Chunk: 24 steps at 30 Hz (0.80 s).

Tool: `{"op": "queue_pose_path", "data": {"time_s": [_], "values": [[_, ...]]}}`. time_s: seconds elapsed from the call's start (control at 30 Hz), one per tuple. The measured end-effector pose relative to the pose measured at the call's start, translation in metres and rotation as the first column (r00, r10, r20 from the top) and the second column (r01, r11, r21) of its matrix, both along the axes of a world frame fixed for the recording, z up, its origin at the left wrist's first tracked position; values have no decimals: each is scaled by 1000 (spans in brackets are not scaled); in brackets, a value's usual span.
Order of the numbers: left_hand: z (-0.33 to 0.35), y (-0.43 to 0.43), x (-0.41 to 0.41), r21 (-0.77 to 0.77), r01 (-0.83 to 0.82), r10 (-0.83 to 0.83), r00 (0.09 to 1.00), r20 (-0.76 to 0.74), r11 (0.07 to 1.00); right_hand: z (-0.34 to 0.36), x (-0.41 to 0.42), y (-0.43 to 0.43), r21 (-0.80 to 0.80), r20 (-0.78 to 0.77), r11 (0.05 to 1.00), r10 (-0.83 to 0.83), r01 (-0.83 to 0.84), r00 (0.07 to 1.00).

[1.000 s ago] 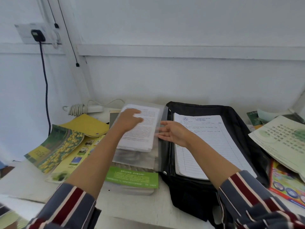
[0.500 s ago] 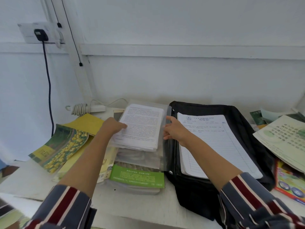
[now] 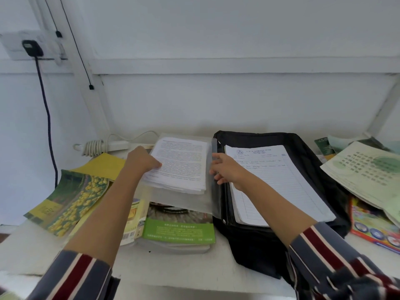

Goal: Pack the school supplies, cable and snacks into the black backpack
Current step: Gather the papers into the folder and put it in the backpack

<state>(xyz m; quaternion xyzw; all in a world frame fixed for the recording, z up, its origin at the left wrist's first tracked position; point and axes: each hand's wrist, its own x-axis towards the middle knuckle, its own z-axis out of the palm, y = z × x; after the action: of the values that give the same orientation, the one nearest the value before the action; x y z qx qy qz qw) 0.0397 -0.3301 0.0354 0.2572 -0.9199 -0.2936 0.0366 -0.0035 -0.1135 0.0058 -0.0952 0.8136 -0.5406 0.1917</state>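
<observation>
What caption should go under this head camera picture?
Left hand grips a paper stack, right hand touches its clear folder, beside the open black backpack.

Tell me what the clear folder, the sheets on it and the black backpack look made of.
Translucent clear folder: thin flexible plastic, semi-glossy; the book cover beneath shows through hazily. Stack of white printed sheets: matte paper, thin edges fanned. Black backpack: woven synthetic fabric, probably nylon, dull and softly creased.

white wall (image 3: 238, 40), wall socket (image 3: 13, 48) with black plug (image 3: 32, 47) upper left, white table (image 3: 184, 271)
</observation>
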Motion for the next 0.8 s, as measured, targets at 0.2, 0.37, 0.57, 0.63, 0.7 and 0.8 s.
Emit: {"op": "queue_pose_path", "data": {"time_s": [0.2, 0.37, 0.57, 0.63, 0.7, 0.8], "values": [[11, -5, 5, 16, 36, -36, 999, 41, 999, -5, 2, 2, -3, -27, 1000, -7, 7, 1000], [28, 3, 4, 352, 102, -75, 993, -91, 931, 0, 6, 7, -19, -73, 1000, 15, -16, 997], [57, 28, 3, 395, 245, -134, 948, -287, 885, 16, 3, 21, -76, -91, 997, -7, 0, 996], [69, 51, -3, 316, 293, -183, 924, -336, 902, 28, -2, 32, -154, -112, 986, -79, 62, 991], [75, 84, -11, 235, 343, -249, 902, -353, 910, 41, -7, 46, -274, -108, 955, -146, 112, 983], [72, 141, -23, 121, 441, -386, 865, -319, 889, 57, -11, 77, -434, 33, 887, -160, 159, 986]]}}
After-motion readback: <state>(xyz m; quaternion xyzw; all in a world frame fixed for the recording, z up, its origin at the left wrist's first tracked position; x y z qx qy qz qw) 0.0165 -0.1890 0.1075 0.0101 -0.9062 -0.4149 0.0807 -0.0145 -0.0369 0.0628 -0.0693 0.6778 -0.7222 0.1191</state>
